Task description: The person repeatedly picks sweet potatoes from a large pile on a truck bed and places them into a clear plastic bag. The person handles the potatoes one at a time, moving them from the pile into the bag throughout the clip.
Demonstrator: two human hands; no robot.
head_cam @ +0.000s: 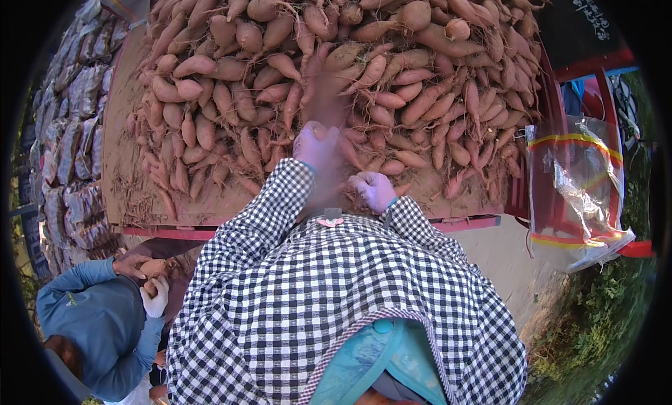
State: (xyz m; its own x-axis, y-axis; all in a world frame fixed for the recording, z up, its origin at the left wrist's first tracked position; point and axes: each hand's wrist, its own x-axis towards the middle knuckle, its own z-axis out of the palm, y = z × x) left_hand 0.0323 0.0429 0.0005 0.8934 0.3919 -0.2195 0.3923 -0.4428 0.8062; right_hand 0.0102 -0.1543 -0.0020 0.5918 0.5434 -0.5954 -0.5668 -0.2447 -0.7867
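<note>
A big heap of sweet potatoes (241, 95), with thin roots and soil on them, lies in front of me on a dusty truck bed (131, 195). My left hand (316, 144), in a pale purple glove, reaches over the near side of the heap. A brown streak (326, 98) just beyond it is blurred by motion, so what it is and whether the hand grips it cannot be made out. Closer to my chest is my right hand (374, 191), gloved alike, its fingers curled. Whether anything sits inside those fingers is hidden.
A red metal edge (168, 233) borders the bed before me. Clear plastic bags (575, 195) with red and yellow stripes hang at right. Filled bags (79, 142) are stacked at left. Another person (100, 321) at lower left holds sweet potatoes (153, 268).
</note>
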